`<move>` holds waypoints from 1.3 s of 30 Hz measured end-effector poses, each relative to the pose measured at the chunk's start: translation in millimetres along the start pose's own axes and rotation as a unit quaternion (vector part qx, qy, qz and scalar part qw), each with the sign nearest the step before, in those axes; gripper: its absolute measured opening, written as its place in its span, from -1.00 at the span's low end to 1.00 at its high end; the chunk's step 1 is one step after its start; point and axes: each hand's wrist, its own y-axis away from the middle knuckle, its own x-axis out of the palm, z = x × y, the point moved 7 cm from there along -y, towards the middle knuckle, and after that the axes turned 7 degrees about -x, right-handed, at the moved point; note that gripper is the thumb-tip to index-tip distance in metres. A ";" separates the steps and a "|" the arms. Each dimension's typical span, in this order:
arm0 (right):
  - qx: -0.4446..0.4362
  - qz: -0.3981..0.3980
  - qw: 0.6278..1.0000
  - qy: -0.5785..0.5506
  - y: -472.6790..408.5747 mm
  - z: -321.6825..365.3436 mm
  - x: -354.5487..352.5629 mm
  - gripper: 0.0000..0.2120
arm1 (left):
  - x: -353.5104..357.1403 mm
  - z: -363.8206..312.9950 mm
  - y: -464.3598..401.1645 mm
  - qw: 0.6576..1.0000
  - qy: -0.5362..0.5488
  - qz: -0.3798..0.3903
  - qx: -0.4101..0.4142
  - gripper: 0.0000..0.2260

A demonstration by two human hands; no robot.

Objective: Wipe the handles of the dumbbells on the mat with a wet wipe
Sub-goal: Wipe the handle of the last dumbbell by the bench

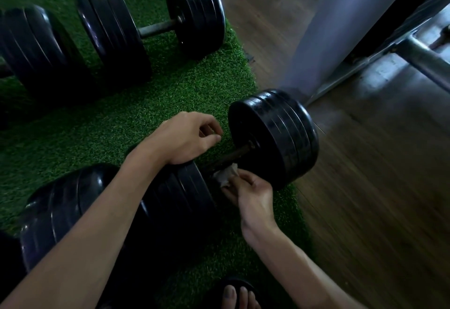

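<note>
A black dumbbell lies on the green turf mat [146, 113] in front of me, its right plate stack [275, 135] near the mat's edge and its left stack [180, 194] under my left wrist. Its dark handle [233, 156] runs between them. My right hand [253, 196] pinches a crumpled white wet wipe [226, 173] against the near side of the handle. My left hand [187, 138] rests with its heel on the left plate stack, fingers loosely curled and holding nothing. A second dumbbell [155, 28] lies farther back on the mat.
More black plate stacks [36, 50] sit at the far left, another [65, 211] at the near left. Wooden floor [365, 186] borders the mat on the right, with a grey post [341, 28] and metal frame [414, 50]. My sandalled toes [237, 295] show at the bottom.
</note>
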 end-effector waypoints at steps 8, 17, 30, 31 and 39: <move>-0.021 0.052 0.998 0.001 15.0 10.7 3.7 -0.84 | -1.4 -0.6 0.6 1.000 -0.005 -0.004 0.000 -0.88; -0.038 0.021 0.997 0.060 10.6 5.7 2.7 -0.84 | -1.2 -0.6 3.1 1.000 0.000 -0.007 0.003 -0.89; -0.176 0.075 0.930 0.313 6.1 111.3 33.2 -0.76 | -37.7 -2.2 27.9 0.992 0.058 -0.093 -0.060 -0.85; -0.176 0.076 0.921 0.339 9.3 120.8 31.6 -0.73 | -44.6 -5.2 39.1 0.990 0.053 -0.101 -0.079 -0.84; -0.104 0.068 0.892 0.434 106.4 221.6 33.9 -0.90 | -109.6 -79.6 150.7 0.977 0.073 0.006 -0.198 -0.77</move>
